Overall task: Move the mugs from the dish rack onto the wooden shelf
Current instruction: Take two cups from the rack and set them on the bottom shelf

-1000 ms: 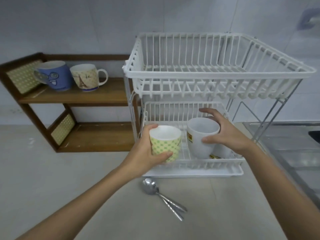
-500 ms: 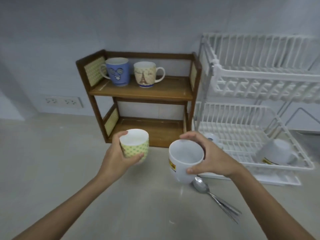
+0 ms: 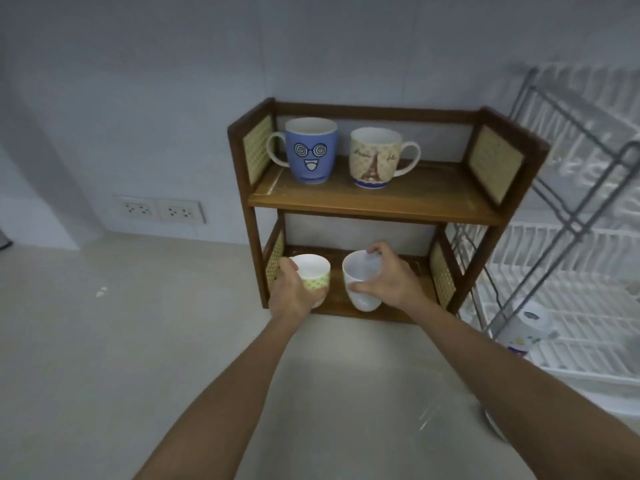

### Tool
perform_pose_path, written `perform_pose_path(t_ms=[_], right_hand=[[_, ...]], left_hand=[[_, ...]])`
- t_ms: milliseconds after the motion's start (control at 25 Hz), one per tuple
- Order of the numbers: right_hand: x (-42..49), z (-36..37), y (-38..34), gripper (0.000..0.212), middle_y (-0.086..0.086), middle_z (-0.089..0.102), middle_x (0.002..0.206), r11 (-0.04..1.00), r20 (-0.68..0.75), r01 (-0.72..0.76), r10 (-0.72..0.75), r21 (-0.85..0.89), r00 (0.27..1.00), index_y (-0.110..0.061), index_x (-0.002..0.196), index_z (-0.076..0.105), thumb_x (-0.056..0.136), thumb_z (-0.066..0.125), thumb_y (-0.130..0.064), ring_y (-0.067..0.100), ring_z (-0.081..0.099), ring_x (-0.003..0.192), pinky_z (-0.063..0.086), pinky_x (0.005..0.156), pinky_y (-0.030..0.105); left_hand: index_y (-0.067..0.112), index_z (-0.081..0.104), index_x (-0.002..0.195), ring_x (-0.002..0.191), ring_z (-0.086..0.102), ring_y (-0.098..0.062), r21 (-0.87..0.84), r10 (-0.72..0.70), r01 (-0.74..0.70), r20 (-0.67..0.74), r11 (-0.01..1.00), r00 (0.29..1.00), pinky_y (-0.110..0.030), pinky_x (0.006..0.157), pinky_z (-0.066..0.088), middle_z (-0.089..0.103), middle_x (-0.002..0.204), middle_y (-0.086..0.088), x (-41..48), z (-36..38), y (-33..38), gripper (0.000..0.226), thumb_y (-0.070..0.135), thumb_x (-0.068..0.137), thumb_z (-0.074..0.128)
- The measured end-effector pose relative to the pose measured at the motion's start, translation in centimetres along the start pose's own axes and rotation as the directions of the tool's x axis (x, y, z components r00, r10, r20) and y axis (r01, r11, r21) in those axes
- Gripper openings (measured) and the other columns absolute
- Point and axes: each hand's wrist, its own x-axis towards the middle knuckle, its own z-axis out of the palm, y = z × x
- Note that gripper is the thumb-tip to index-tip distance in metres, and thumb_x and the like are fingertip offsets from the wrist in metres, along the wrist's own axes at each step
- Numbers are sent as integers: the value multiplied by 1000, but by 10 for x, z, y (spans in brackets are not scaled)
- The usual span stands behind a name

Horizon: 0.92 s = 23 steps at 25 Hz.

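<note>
The pale table fills the lower half of the frame, and at centre the wooden shelf stands on it against the wall, with the white dish rack just beside it at the right edge. On the shelf's upper board a blue face mug and a cream tower mug are already set upright, near each other but apart, handles turned outward. In the rack's lower tier, at lower right, one more mug is seen lying on its side. Two mugs are held at the mouth of the shelf's lower board: a green-patterned mug in the left hand and a plain white mug in the right hand. Whether either base is yet touching the board cannot be told. The fingers of the left hand are wrapped round the green mug's side wall below its rim; the right hand's fingers are spread across the white mug, thumb on the near side and fingertips over the far rim. These are judged to be glazed ceramic: rigid, moderately heavy for one hand, smooth enough to slip if damp, and liable to chip against the wooden frame or each other. A firm hold round the body, or by the handle where one exists, is judged soundest, with a gentle, level set-down.
</note>
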Motion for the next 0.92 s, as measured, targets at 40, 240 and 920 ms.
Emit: perform_pose_path(t_ms=[40, 240, 920], right_hand=[[13, 7, 3, 73, -4, 52, 114, 999, -22, -28, 28, -17, 999, -37, 108, 37, 54, 86, -42, 23, 53, 105, 46, 74, 34], [57, 35, 13, 77, 5, 54, 120, 996, -45, -88, 87, 1, 995, -29, 115, 38, 55, 87, -35, 27, 53, 110, 47, 78, 34], [2, 31, 19, 68, 3, 39, 148, 997, -196, 41, -28, 62, 980, -17, 141, 36, 82, 69, -13, 19, 37, 135, 29, 107, 27]], left_hand=[[14, 36, 112, 110, 57, -35, -10, 0, 1, 6, 1000, 1000, -45, 84, 54, 56, 120, -12, 9, 6, -2, 74, 38, 61, 85], [12, 35, 120, 116, 52, -33, -37, 16, -19, -65, 999, 998, -44, 90, 51, 54, 125, -15, 42, 25, -14, 77, 30, 64, 84], [5, 33, 133, 126, 43, -31, -188, 35, -52, -91, 981, 995, -37, 99, 41, 41, 136, -17, -9, 35, -24, 67, 4, 78, 71]])
